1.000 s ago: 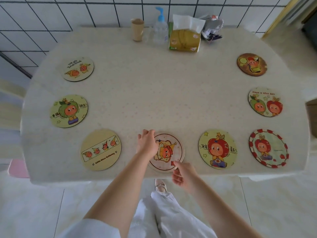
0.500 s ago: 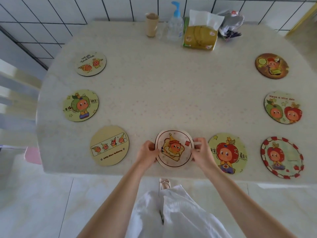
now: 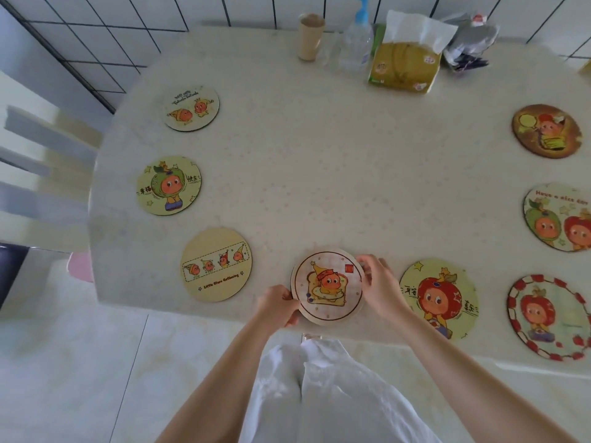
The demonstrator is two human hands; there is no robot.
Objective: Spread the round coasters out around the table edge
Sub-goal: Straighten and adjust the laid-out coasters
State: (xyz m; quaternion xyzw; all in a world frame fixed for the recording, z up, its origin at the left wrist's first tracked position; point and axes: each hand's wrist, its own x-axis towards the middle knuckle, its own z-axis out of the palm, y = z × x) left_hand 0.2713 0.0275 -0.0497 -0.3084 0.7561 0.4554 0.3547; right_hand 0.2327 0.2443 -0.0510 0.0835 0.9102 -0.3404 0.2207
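Note:
Round cartoon coasters lie around the edge of a pale speckled table [image 3: 319, 174]. A toast-figure coaster [image 3: 327, 286] sits at the near edge, held on both sides: my left hand [image 3: 277, 304] grips its lower left rim and my right hand [image 3: 380, 287] its right rim. To its left lie a tan coaster [image 3: 216, 264], a green-hat coaster [image 3: 169, 185] and a pale coaster [image 3: 191, 108]. To its right lie a red-apple coaster [image 3: 438, 298], a red-bordered coaster [image 3: 548, 318], a two-figure coaster [image 3: 558, 217] and a brown coaster [image 3: 546, 131].
At the far edge stand a paper cup [image 3: 311, 36], a clear pump bottle [image 3: 355, 43], a yellow tissue pack [image 3: 404, 63] and a crumpled bag [image 3: 470, 43]. A white slatted chair [image 3: 41, 174] stands left of the table. My white clothing [image 3: 323, 394] is below the near edge.
My right hand has come up from below the table edge to the coaster's right rim, and my left hand has shifted to its lower left rim. The view has swung left.

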